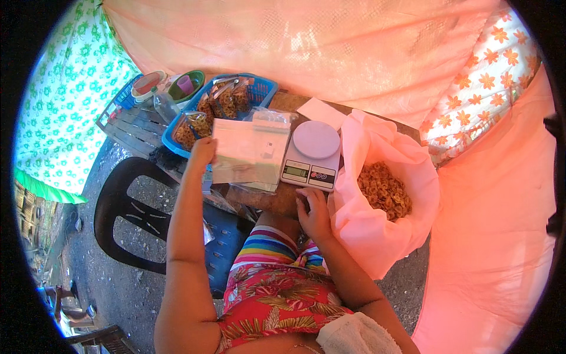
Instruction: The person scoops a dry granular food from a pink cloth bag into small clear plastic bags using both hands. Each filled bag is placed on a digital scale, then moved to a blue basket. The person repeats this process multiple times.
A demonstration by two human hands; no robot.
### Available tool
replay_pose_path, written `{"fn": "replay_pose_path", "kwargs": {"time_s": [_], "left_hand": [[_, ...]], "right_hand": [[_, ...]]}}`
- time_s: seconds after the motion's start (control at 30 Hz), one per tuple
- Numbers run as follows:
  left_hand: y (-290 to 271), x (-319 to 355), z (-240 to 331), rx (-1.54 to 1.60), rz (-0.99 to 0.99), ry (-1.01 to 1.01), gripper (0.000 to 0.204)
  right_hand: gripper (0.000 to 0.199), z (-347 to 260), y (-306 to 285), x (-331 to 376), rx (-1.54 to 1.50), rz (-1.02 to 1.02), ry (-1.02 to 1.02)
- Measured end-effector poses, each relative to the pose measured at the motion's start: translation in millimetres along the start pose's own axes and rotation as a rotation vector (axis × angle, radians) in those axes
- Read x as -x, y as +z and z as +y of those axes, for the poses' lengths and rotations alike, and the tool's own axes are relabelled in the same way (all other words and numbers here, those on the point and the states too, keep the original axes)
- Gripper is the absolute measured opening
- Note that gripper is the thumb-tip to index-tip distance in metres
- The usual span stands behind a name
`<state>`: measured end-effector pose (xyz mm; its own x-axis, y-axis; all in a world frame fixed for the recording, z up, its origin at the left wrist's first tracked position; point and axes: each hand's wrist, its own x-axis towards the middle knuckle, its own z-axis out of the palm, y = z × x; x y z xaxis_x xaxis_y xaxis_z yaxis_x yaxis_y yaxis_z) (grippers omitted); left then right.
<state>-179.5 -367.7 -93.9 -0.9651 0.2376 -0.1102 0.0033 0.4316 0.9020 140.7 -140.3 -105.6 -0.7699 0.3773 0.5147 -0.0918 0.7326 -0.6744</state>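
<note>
My left hand (204, 152) is closed on the left edge of a flat, clear plastic pouch (236, 156), holding it over the left part of the table. More flat clear plastic pouches (271, 127) lie under and beside it. My right hand (314, 217) rests on the table's near edge with its fingers apart and nothing in them. Just beyond those fingers stands a white digital kitchen scale (309, 156) with a bare round platform. Right of it is a pink cloth-lined container (421, 171) holding a heap of brown, chip-like snack pieces (384, 190).
A blue plastic basket (259, 88) with several filled snack pouches (227, 99) stands at the back left. Near it are a clear bottle (165, 105) and a green basin (197, 78). A white sheet (322, 112) lies behind the scale. A black plastic chair (106, 218) stands left.
</note>
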Motion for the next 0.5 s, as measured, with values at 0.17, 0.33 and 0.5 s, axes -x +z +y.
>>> {"fn": "replay_pose_path", "kwargs": {"time_s": [0.17, 0.33, 0.5], "left_hand": [[-55.9, 39.3, 41.1, -0.177, 0.368, 0.499, 0.027], [-43.6, 132.6, 119.9, -0.136, -0.043, 0.492, 0.022], [-5.2, 191.6, 182.7, -0.234, -0.658, 0.734, 0.021]], "right_hand": [[0.023, -26.5, -17.4, -16.5, -0.129, 0.066, 0.016], [0.031, -74.6, -69.6, -65.1, -0.166, 0.064, -0.028], [0.025, -85.2, -116.4, -99.0, -0.301, -0.274, 0.169]]}}
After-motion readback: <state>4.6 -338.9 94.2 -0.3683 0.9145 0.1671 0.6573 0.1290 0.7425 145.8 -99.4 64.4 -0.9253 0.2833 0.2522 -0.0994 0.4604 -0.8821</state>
